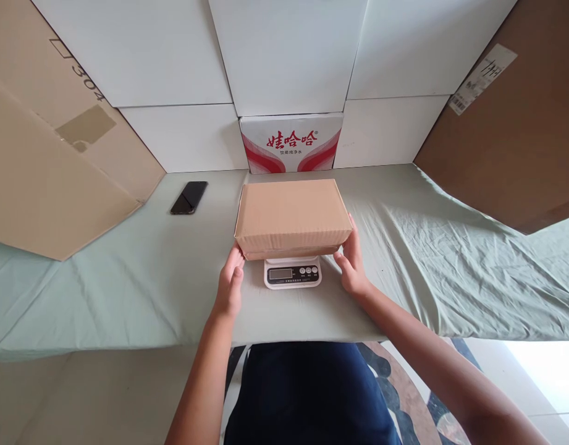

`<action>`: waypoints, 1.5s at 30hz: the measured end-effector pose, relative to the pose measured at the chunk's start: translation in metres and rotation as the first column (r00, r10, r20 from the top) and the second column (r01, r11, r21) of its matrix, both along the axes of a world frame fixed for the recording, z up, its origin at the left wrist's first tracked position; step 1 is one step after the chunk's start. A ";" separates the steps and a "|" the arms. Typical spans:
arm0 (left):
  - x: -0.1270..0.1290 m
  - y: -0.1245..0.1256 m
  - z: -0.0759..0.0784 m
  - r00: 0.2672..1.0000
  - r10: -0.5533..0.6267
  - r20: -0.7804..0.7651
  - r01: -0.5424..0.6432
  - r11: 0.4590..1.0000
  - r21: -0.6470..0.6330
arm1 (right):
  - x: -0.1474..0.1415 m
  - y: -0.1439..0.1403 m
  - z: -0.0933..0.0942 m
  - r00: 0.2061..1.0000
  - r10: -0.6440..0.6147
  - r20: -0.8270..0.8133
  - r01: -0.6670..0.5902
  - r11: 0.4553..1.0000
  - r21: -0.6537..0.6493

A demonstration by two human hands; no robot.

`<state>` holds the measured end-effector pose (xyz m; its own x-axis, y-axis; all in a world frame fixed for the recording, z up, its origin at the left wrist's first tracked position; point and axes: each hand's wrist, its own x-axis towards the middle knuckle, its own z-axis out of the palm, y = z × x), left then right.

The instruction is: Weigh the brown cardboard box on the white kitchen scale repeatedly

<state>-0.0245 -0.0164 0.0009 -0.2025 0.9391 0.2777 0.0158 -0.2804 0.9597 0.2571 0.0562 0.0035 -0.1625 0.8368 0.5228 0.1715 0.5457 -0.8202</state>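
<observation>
A closed brown cardboard box (291, 210) sits over a white kitchen scale (292, 285), hiding the weighing platform. Only the scale's front panel, with a small display and several round buttons, shows below the box. My left hand (230, 279) is at the box's near left corner, its fingertips tucked against the side and lower edge. At the near right corner, my right hand (351, 262) has its fingers along the right side and its thumb by the lower edge. Between them the two hands hold the box; whether its weight rests fully on the scale I cannot tell.
A dark smartphone (189, 198) lies on the green tablecloth (173, 266) to the left. A white and red printed carton (291, 143) stands behind the box, before white panels (288, 55). Large cardboard sheets (66, 142) (511, 123) flank the table.
</observation>
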 end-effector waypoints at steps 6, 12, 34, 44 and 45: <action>0.001 0.001 0.000 1.000 0.011 0.011 -0.012 0.999 0.046 | 0.000 0.002 -0.001 0.997 0.001 -0.078 -0.002 1.000 -0.014; 0.004 -0.002 0.004 1.000 -0.013 -0.008 0.013 1.000 0.020 | -0.002 -0.003 0.001 0.996 0.040 -0.078 -0.043 0.999 -0.029; -0.011 0.156 -0.004 0.994 -0.081 0.077 0.090 0.989 -0.120 | -0.039 0.133 0.004 0.950 -0.003 -0.313 -0.064 0.977 -0.205; -0.017 0.159 -0.007 0.995 -0.010 0.102 0.022 0.993 -0.117 | -0.034 0.132 0.001 0.971 -0.073 -0.226 0.030 0.981 -0.189; -0.018 0.159 -0.007 0.995 0.005 0.100 0.007 0.992 -0.122 | -0.033 0.133 0.000 0.973 -0.086 -0.214 0.045 0.980 -0.192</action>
